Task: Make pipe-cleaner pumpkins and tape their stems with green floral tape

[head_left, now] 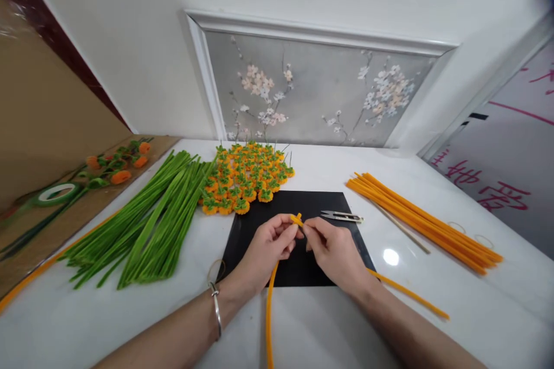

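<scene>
Over a black mat [311, 202], my left hand [270, 245] pinches an orange pipe cleaner [270, 323] near its bent tip, and a long tail hangs down toward the bottom edge. My right hand [333, 245] has its fingertips closed on the same bent orange piece, touching my left fingertips. Another orange length sticks out to the right from beneath my right hand. Small thread snips [341, 217] lie on the mat's right part, just beyond my right hand.
Green pipe cleaners [160, 219] lie left, beside many orange-and-green flowers [246, 176]. An orange bundle [428, 222] and a thin stick [404, 230] lie right. Green tape [58, 194] and finished flowers [121, 176] rest on cardboard at far left. A wall stands behind.
</scene>
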{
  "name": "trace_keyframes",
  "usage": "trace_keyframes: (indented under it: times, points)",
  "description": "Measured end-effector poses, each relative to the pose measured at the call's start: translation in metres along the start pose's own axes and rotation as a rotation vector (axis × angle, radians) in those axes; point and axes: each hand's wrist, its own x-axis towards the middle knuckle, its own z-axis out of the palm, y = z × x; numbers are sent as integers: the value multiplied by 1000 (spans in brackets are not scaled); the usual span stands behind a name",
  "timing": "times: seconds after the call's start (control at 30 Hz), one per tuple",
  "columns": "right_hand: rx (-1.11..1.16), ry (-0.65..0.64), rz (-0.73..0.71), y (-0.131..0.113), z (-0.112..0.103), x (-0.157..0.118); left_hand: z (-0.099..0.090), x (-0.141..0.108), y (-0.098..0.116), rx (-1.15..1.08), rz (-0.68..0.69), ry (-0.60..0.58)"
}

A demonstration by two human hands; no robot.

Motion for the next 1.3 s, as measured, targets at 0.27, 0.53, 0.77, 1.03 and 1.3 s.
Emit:
trace_keyframes:
  times: [0.27,0.53,0.77,1.03,1.3]
  points:
    - [-312,111,23,31,-64,30,-2,3,1,-66,-15,24]
    - [-716,64,478,159,-159,12,-8,10,3,-287,-68,52]
    - [-715,74,458,143,-119,-5,-7,8,2,-248,-56,38]
    - [-700,1,421,83,-71,1,-8,7,-1,-234,-40,22]
    - [-766,-5,433,66,-67,9,-7,5,-1,-240,-41,11]
